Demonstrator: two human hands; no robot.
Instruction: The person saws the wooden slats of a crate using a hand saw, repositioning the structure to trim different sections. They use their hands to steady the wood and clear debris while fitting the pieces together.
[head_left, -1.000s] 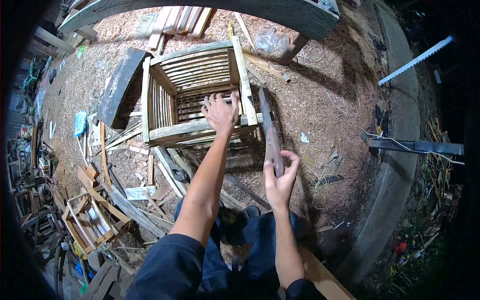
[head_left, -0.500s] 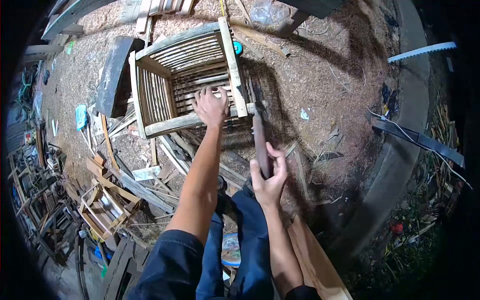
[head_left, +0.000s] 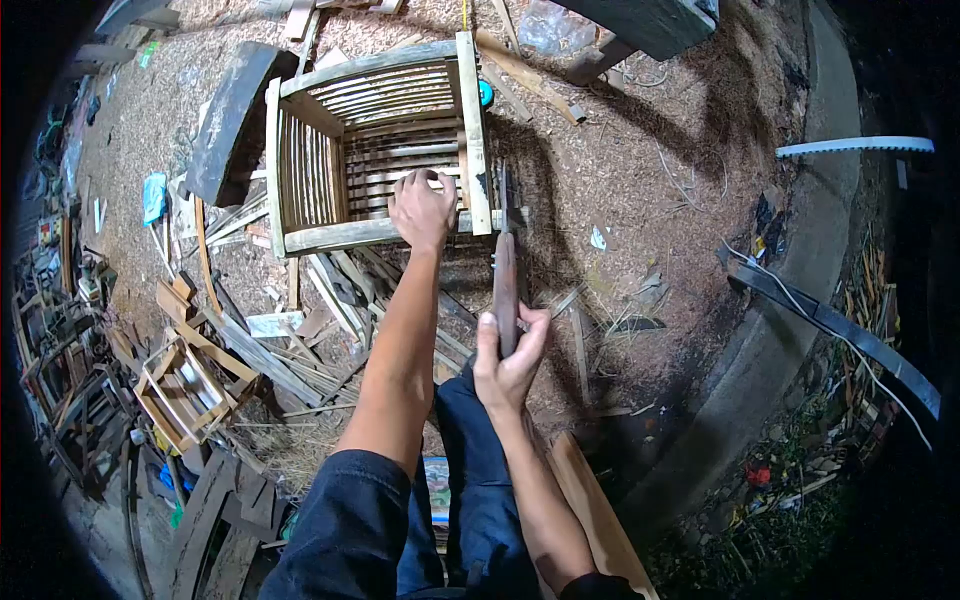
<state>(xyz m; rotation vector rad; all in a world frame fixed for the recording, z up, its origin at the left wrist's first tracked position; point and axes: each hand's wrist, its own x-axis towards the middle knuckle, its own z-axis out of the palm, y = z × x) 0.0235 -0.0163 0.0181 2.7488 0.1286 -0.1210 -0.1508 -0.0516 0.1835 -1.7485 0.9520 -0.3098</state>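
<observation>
A slatted wooden frame (head_left: 345, 237), boxy like a small chair or crate, lies on the ground ahead of me. My left hand (head_left: 424, 210) is curled over its near rail, close to the right corner. In my right hand (head_left: 513, 360) is a saw (head_left: 506, 285), gripped by its long brown wooden handle with the thumb along it. Its thin blade, seen edge-on, points away from me just right of the frame's pale end post (head_left: 473, 130). There the blade overlaps the rail's short projecting end.
A dark, thick timber block (head_left: 228, 130) leans left of the frame. Scrap wood strips (head_left: 340, 300) lie between it and my legs. A small wooden box frame (head_left: 185, 392) sits at lower left. Right of me runs a concrete kerb (head_left: 745, 385). A turquoise tape measure (head_left: 486, 93) rests behind the post.
The saw has straightened and shifted left in view, its blade now showing more clearly past the post. My left hand keeps its place on the rail; the whole view has shifted slightly.
</observation>
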